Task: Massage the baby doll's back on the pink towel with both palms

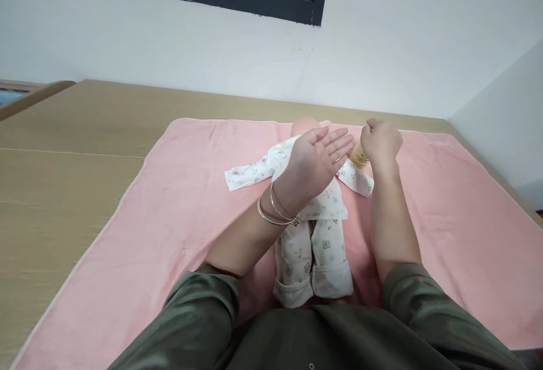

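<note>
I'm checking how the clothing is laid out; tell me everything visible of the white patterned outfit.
The white outfit looks like soft fabric with a small scattered print. Its top spreads both long sleeves outward; the trouser legs lie side by side, hems turned up in wide cuffs. It lies on the pink cloth, with a rounded pinkish shape at its far end. The left hand hides part of the top; whether they touch is unclear.

The person wears a dark olive-green shirt (292,339) with short sleeves (203,299), a small round fastener (311,366) in front, and two slim silvery bangles (278,224) around the left wrist (288,189).
</note>
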